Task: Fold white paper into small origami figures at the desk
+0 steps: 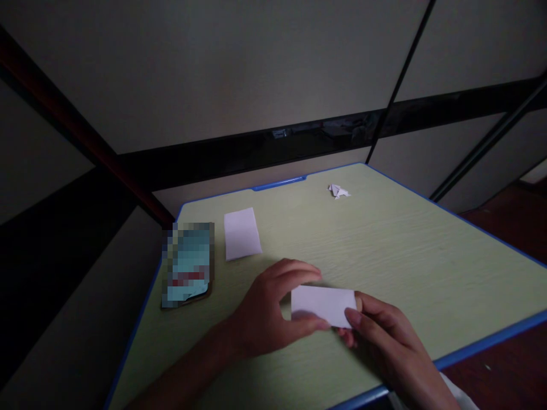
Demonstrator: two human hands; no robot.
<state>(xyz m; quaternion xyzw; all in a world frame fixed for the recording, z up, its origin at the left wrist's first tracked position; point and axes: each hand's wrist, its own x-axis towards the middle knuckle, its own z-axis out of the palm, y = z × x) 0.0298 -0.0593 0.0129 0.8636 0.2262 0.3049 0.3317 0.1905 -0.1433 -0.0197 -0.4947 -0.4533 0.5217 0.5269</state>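
Observation:
A small folded white paper [322,304], oblong in shape, is held above the near part of the table. My right hand [387,333] pinches its right end, thumb on top and fingers behind. Around the left end curves my left hand [273,307], its thumb along the lower edge and its fingers arched by the upper edge. Whether those left fingertips press on the paper is hard to see. Farther back, a white rectangular sheet [242,233] lies flat on the table. A small folded paper figure [338,191], like an origami frog, rests near the far edge.
The pale table [427,250] has a blue rim and a blue handle-like strip [280,183] at its far edge. A phone-like device [190,265] with a blurred-out screen lies at the left edge. Behind stand light panels [256,74] with a dark glossy band.

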